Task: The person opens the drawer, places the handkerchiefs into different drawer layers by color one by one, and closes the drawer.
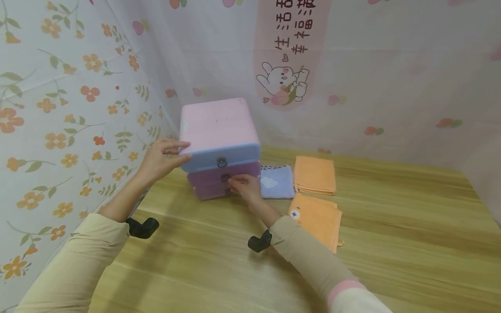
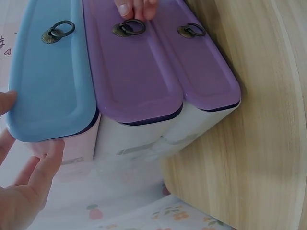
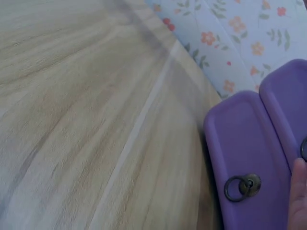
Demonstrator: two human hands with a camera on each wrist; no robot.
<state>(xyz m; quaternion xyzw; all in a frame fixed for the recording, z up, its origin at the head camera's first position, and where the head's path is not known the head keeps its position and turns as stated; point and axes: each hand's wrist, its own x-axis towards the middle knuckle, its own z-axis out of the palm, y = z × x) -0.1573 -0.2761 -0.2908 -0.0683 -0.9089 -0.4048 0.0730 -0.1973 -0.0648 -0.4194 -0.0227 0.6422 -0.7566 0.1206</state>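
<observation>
Currently, the step in hand appears to be opening the middle drawer of a three-tier plastic drawer chest with a pink top (image 1: 215, 119). The chest stands near the back left of the light wood-grain table (image 1: 391, 226). The left hand (image 1: 161, 160) steadies the upper left corner: its fingers are extended and spread, touching the pink casing and the edge of the blue plastic top drawer front (image 2: 53, 86), with no enclosing grasp. The right hand (image 1: 247, 188) has bent fingers at the dark bronze-coloured ring pull (image 2: 128, 28) on the middle purple plastic drawer front (image 2: 132, 79); whether the fingertips pinch the ring cannot be told. A folded blue cloth (image 1: 278, 182) and two orange cloths (image 1: 314, 174) lie to the right of the chest. The next move probably calls for a secure pinch on the ring and a straight, level pull, with the left hand bracing the casing against sliding.
</observation>
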